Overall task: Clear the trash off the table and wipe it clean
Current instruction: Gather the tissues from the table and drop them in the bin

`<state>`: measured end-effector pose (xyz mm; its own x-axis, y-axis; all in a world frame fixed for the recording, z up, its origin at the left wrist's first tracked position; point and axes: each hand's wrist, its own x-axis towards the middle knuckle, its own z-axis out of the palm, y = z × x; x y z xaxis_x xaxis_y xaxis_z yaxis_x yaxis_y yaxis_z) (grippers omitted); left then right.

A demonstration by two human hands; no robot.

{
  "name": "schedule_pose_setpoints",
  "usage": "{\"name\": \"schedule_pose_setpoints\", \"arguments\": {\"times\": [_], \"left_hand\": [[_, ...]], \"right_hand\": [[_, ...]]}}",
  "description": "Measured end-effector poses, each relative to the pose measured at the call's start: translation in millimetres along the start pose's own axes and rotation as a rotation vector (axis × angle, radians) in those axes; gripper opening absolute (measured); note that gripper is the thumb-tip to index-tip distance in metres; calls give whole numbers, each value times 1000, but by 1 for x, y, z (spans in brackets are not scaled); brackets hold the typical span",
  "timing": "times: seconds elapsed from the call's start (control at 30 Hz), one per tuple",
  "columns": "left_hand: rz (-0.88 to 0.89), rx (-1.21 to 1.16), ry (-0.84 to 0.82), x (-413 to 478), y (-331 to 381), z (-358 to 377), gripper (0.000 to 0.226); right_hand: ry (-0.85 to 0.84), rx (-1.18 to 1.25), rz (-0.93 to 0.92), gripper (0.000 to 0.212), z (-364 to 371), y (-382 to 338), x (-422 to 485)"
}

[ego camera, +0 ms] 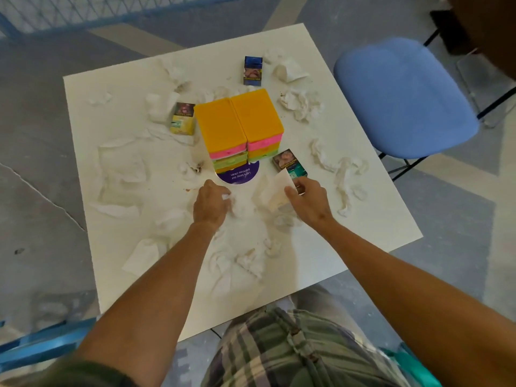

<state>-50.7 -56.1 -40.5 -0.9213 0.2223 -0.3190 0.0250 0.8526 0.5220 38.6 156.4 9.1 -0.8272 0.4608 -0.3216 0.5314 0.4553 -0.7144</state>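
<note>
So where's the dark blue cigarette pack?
In the head view, the dark blue cigarette pack sits far across the white table, just beyond the orange-lidded box stack.

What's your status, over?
Left hand grips wad. Right hand pinches napkin. Tissues, three packs litter table. Box stack mid-table, in the way.

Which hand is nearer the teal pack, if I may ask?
Right. The right hand is just on the near side of the teal pack; the left hand is farther off to its left.
</note>
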Motion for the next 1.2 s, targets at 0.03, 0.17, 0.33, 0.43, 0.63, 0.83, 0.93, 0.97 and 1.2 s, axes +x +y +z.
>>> {"name": "schedule_pose_setpoints", "arguments": {"times": [0.03,0.17,0.33,0.43,0.63,0.83,0.93,0.97,1.2], "left_hand": [[-3,-15,17,-1,-1,0,25],[-31,-116,98,-10,-4,-5,23],[5,-196,94,-21,-4,-14,19],[74,-183,80,-28,-2,-18,24],[107,-267,36,-46,31,-13,33],[87,-260,78,-52,94,16,26],[58,-322,123,-53,136,45,26],[39,-340,142,-55,154,59,26],[76,-439,174,-71,274,148,6]], "right_hand": [[5,2,2,18,0,2,-2],[20,6,2,21,2,9,-7],[31,46,26,24,2,15,-13],[55,85,37,27,-5,18,-17],[55,140,0,27,-28,32,-17],[127,174,-75,18,-78,61,-5],[228,238,-73,13,-119,90,5],[262,267,-63,11,-138,104,9],[388,375,32,8,-244,196,38]]}}
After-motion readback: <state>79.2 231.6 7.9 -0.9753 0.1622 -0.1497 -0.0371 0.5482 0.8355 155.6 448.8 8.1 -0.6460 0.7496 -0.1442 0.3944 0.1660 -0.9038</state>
